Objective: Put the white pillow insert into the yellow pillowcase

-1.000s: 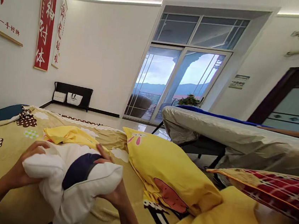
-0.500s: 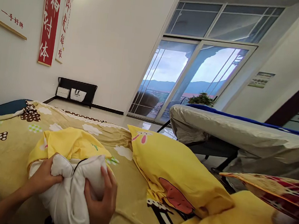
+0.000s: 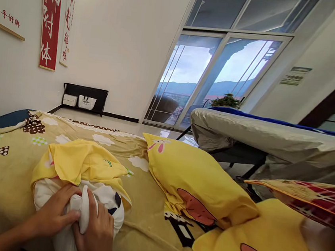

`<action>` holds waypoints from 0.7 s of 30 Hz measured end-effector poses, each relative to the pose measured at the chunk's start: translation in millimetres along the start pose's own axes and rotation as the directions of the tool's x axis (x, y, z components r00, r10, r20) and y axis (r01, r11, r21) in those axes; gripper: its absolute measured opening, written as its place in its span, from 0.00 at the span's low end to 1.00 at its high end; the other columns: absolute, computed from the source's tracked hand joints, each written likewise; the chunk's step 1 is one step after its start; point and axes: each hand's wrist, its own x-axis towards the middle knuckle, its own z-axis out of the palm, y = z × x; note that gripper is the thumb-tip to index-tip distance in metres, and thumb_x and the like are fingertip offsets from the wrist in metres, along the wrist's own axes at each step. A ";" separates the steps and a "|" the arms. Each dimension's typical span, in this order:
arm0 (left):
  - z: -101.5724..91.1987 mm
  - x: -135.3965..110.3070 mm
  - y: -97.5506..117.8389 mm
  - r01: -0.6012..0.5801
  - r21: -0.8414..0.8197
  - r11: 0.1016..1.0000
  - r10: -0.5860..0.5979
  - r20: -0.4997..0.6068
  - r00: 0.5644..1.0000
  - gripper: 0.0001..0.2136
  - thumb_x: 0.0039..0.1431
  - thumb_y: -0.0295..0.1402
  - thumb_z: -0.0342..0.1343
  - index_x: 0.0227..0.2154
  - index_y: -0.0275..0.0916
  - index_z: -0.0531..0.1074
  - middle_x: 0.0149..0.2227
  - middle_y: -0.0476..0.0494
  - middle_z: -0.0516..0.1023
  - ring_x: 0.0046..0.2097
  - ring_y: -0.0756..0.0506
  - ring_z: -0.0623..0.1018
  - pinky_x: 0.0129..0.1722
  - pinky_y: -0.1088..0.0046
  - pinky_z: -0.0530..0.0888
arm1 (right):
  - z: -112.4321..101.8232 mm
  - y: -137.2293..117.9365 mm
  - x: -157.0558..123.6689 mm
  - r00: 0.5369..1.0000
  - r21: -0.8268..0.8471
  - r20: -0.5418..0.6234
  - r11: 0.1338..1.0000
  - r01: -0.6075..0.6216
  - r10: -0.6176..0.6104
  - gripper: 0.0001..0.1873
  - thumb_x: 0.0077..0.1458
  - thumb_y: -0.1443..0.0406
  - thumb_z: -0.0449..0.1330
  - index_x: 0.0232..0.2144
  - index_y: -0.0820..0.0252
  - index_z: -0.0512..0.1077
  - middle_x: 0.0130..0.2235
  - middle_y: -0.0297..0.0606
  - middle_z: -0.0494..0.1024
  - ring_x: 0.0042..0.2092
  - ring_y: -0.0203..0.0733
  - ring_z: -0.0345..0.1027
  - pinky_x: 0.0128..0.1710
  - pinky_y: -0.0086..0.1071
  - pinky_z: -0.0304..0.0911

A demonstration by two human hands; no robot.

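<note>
Both of my hands grip a white pillow (image 3: 104, 198) that sticks partly out of a yellow pillowcase (image 3: 85, 163) on the bed. My left hand (image 3: 55, 213) is closed on a bunched fold of the white pillow. Pressed against the pillow's near end, my right hand (image 3: 96, 232) has its fingers wrapped round it. A dark patch shows on the pillow by the pillowcase's edge. The far part of the pillow is hidden inside the yellow pillowcase.
A mustard bedspread (image 3: 7, 164) with mushroom prints covers the bed. A full yellow pillow (image 3: 197, 180) lies to the right, another yellow one (image 3: 256, 246) nearer. A red checked cushion (image 3: 306, 200) is at right. A second covered bed (image 3: 273, 140) stands beyond, glass doors (image 3: 208, 78) behind.
The white pillow went from held up and squeezed to pushed further into the yellow pillowcase. My hands moved down and forward; less white shows now.
</note>
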 end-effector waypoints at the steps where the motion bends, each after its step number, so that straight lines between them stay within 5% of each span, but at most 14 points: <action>1: -8.5 2.7 2.3 -0.028 0.058 0.998 0.026 0.039 0.999 0.13 0.58 0.32 0.48 0.44 0.40 0.69 0.48 0.41 0.73 0.51 0.43 0.70 0.52 0.67 0.66 | -0.4 3.1 -0.9 0.999 0.027 0.037 1.000 0.001 -0.002 0.40 0.46 0.63 0.60 0.61 0.54 0.53 0.47 0.44 0.71 0.45 0.51 0.65 0.43 0.43 0.60; 4: -30.8 19.7 1.8 -0.134 0.361 0.923 0.119 0.063 0.991 0.14 0.63 0.33 0.42 0.44 0.40 0.71 0.52 0.40 0.71 0.55 0.44 0.68 0.57 0.64 0.62 | -2.9 8.3 -4.0 0.991 0.078 0.130 0.997 -0.007 -0.003 0.37 0.43 0.66 0.61 0.58 0.52 0.59 0.43 0.40 0.71 0.43 0.49 0.65 0.41 0.40 0.60; 7: -43.7 44.4 -15.5 -0.214 0.695 0.686 0.176 0.127 0.976 0.18 0.60 0.34 0.48 0.54 0.43 0.66 0.64 0.40 0.57 0.64 0.39 0.55 0.61 0.52 0.51 | -5.0 7.7 -6.2 0.989 0.076 0.146 0.997 -0.022 0.010 0.36 0.42 0.67 0.60 0.56 0.52 0.61 0.41 0.39 0.72 0.42 0.49 0.66 0.41 0.39 0.60; 13: -63.0 73.3 -51.2 -0.214 0.895 0.391 0.129 0.177 0.976 0.26 0.52 0.45 0.58 0.54 0.45 0.66 0.67 0.35 0.45 0.67 0.33 0.45 0.59 0.45 0.47 | -13.8 11.4 3.4 0.980 0.097 0.193 0.995 0.021 -0.040 0.32 0.45 0.67 0.58 0.55 0.53 0.62 0.41 0.38 0.73 0.41 0.46 0.68 0.39 0.35 0.61; 18: -66.5 73.5 -44.7 -0.175 0.959 0.222 0.338 0.093 0.937 0.25 0.55 0.25 0.51 0.57 0.43 0.63 0.66 0.36 0.52 0.66 0.37 0.52 0.59 0.50 0.49 | -18.9 7.5 19.7 0.984 0.101 0.166 0.994 0.047 -0.063 0.32 0.44 0.69 0.55 0.55 0.52 0.63 0.40 0.36 0.74 0.40 0.44 0.69 0.40 0.33 0.63; 21: -67.7 79.7 -31.8 -0.105 0.955 0.276 0.457 -0.034 0.889 0.22 0.56 0.22 0.48 0.53 0.42 0.67 0.56 0.34 0.68 0.57 0.38 0.66 0.53 0.55 0.59 | -25.2 -2.9 39.1 0.980 0.089 0.194 0.996 0.032 -0.049 0.31 0.45 0.69 0.55 0.54 0.52 0.65 0.40 0.37 0.73 0.40 0.44 0.69 0.39 0.35 0.63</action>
